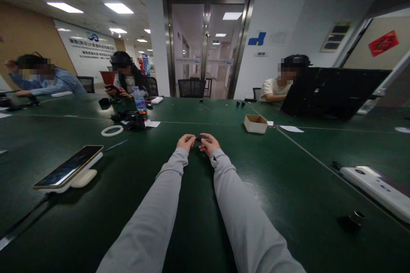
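Note:
A small dark piece [199, 138] is held between my two hands above the green table [256, 166]. My left hand [186, 141] pinches its left end between thumb and fingertips. On the other side my right hand [209, 143] has its thumb and index finger closed on the right end, with the other fingers curled beneath. The piece is too small in view to make out its shape.
An open box [255, 125] sits ahead to the right. Left are a white ring [112, 131], a thin blue tool [116, 145], a bottle [139, 100] and a phone on a stand [70, 166]. A black cylinder [357, 217] stands near right. Several people sit across the table.

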`<state>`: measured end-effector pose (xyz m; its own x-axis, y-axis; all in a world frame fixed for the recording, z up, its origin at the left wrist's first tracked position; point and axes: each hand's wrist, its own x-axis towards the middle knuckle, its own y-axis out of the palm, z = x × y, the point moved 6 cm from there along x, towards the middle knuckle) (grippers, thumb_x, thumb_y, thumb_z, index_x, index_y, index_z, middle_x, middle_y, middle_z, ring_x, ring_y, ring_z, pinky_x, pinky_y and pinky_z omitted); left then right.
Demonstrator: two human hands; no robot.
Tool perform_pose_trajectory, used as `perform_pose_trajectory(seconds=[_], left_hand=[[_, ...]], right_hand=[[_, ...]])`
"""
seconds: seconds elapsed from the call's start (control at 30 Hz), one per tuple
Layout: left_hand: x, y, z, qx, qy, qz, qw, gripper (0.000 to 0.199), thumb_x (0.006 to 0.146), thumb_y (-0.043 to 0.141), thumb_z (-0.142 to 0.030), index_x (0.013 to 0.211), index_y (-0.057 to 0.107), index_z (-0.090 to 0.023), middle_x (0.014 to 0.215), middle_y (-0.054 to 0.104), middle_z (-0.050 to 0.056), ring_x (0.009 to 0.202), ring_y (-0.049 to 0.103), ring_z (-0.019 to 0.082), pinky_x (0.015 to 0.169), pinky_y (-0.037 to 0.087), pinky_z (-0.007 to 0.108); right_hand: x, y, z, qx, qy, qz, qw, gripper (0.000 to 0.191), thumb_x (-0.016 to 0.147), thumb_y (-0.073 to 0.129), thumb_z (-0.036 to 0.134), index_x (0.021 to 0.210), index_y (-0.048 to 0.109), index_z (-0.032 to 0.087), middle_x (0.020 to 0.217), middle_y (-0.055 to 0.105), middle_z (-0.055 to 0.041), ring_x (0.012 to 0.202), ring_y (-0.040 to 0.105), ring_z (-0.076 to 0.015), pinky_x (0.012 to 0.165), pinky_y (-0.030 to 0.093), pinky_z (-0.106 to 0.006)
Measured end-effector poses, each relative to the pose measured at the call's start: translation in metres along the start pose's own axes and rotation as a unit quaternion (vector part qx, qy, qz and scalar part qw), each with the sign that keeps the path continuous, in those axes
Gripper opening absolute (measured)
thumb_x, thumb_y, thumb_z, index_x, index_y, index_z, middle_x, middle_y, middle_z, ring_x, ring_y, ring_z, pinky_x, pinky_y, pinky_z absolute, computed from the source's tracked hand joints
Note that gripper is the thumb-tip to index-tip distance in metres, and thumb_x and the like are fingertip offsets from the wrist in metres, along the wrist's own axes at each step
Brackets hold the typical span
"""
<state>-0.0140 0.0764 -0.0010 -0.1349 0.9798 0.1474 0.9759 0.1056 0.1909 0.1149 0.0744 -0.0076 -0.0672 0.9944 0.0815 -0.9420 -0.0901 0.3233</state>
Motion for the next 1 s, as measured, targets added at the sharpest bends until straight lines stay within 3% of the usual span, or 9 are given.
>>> perform_pose_trajectory(seconds=[0.53, 1.0], left_hand=[[0.0014, -0.0018, 0.001, 0.025, -0.002, -0.005, 1.0, 0.031, 0.051, 0.07, -0.036, 0.069, 0.06, -0.012, 0.052, 0.055, -0.002, 0.048, 0.048, 0.007, 0.049, 0.04, 0.022], [0.0041, -0.0064, 0.0048, 0.099, -0.023, -0.023, 0.995, 0.034, 0.056, 0.064, -0.047, 0.057, 0.054, -0.014, 0.045, 0.05, -0.003, 0.039, 0.041, 0.006, 0.042, 0.034, 0.021]], right_hand=[[0.0005, -0.0001, 0.0006, 0.009, -0.012, 0.007, 1.0, 0.026, 0.067, 0.059, 0.014, 0.093, 0.054, 0.019, 0.064, 0.055, 0.0026, 0.041, 0.055, -0.0076, 0.035, 0.044, -0.018], [0.0036, -0.0005, -0.003, -0.009, -0.02, 0.024, 0.999, 0.027, 0.067, 0.059, 0.016, 0.094, 0.053, 0.019, 0.065, 0.056, 0.0024, 0.041, 0.055, -0.007, 0.035, 0.044, -0.018]])
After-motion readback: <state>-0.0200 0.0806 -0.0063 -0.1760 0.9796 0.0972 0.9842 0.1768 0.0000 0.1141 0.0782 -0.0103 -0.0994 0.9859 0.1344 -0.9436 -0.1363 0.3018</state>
